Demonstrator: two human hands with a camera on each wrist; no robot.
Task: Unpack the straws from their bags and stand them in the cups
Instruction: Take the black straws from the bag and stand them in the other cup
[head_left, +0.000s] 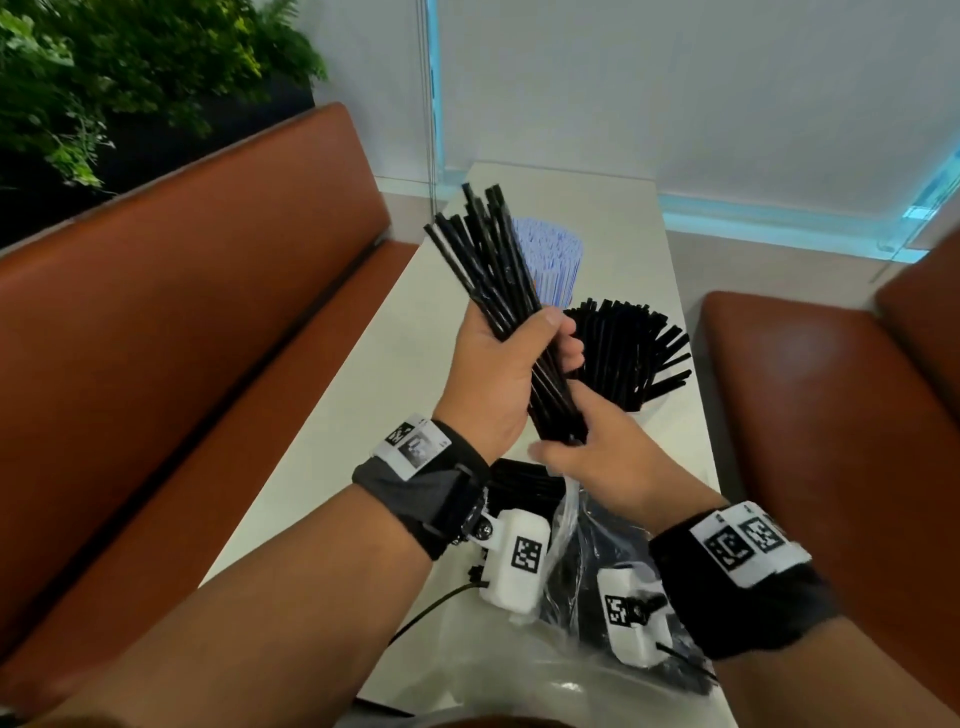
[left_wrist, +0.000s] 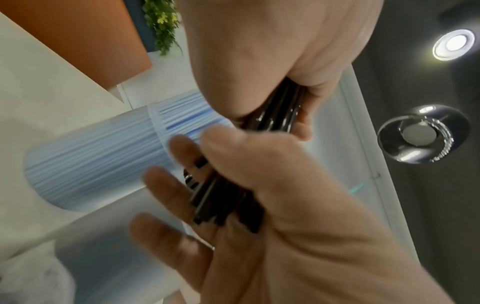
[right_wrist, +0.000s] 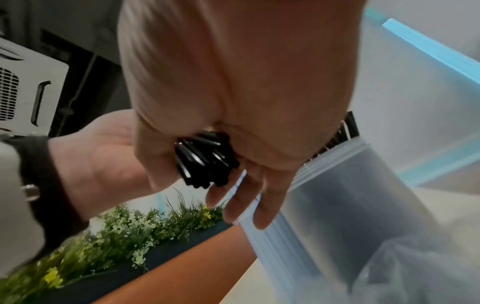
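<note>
My left hand (head_left: 550, 338) grips the middle of a bundle of black straws (head_left: 488, 254) that fans up and to the left above the table. My right hand (head_left: 571, 452) is at the bundle's lower end: its thumb holds the straw ends (right_wrist: 205, 158) against the palm, and its fingers (left_wrist: 155, 185) are spread straight. Behind the bundle stands a cup of blue-and-white straws (head_left: 556, 260). To its right a clear cup (head_left: 639, 405) is full of black straws. A clear plastic bag (head_left: 576, 551) with more black straws lies under my wrists.
The narrow white table (head_left: 353, 405) runs away from me between two orange-brown benches, one on the left (head_left: 182, 322) and one on the right (head_left: 831, 426). A glass wall (head_left: 675, 104) closes off the far end, and green plants (head_left: 119, 67) stand behind the left bench.
</note>
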